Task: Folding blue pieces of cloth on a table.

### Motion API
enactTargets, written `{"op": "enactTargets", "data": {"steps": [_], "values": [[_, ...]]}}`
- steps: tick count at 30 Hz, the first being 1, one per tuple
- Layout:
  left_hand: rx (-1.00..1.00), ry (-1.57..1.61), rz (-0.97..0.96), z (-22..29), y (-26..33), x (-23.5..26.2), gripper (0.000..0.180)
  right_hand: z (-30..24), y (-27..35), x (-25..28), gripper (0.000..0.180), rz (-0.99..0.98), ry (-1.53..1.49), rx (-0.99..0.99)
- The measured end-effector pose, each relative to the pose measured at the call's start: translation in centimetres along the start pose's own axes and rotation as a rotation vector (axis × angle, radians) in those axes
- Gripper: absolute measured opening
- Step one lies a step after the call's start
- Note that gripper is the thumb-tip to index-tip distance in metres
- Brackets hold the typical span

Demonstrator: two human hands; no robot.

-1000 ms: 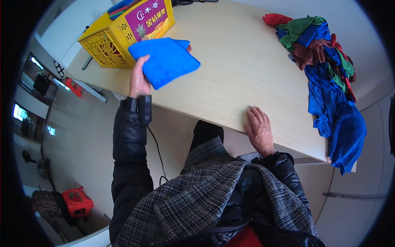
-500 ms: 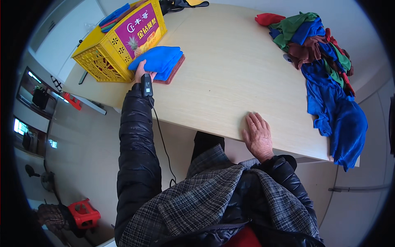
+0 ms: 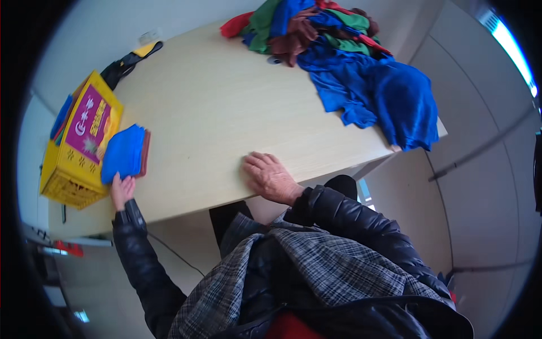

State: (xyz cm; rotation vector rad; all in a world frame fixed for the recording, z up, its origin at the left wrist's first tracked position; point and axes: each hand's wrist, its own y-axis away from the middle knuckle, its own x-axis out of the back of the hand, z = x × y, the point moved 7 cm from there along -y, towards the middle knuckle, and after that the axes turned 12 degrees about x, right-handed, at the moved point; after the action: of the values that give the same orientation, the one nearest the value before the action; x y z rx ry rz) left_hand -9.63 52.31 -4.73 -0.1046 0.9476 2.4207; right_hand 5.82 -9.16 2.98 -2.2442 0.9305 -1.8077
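A stack of folded cloths, blue on top (image 3: 123, 152) with a brown one under it (image 3: 145, 152), lies on the pale wooden table (image 3: 226, 107) beside a yellow crate (image 3: 79, 150). My left hand (image 3: 121, 191) rests at the near edge of that stack, fingers touching the blue cloth. My right hand (image 3: 271, 176) lies flat, palm down, on the table near its front edge, holding nothing.
A heap of loose cloths (image 3: 350, 62) in blue, green, brown and red covers the far right of the table and hangs over its corner. A black and yellow strap (image 3: 132, 59) lies behind the crate. Grey floor lies around the table.
My left hand carried the folded blue cloth to the left and set it down on the brown one beside the crate. The right hand stayed flat on the table. My head turned.
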Motion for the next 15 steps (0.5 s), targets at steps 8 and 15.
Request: {"op": "enactTargets", "data": {"steps": [8,15], "values": [[-0.433,-0.637,-0.196,-17.5,18.1,-18.4,0.015,14.5,2.5,8.9,0.014,0.248,-0.045,-0.206],[-1.011,-0.943,-0.065,-20.3,22.1,-24.2,0.010,32.6,6.0,19.1,0.017,0.471,0.112,-0.559]]}}
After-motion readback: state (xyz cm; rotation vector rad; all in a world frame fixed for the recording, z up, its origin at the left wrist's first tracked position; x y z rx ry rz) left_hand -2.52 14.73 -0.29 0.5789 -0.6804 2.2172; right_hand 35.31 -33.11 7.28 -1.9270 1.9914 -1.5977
